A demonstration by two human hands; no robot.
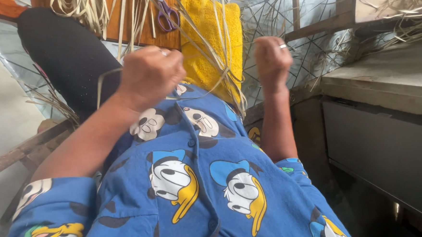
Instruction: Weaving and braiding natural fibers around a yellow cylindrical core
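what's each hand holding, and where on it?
Both fists are closed on thin pale straw strips. The left hand pinches strips at its fingertips; the right hand grips others. Which part of the strips' length cannot be told.

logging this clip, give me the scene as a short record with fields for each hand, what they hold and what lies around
left hand: closed in a fist on pale straw strips
right hand: fisted, raised, ring on one finger, strips running to it
between hands: yellow cloth under the strips
above: purple-handled scissors on a wooden board
clothing: blue cartoon-print shirt
right side: grey concrete ledge
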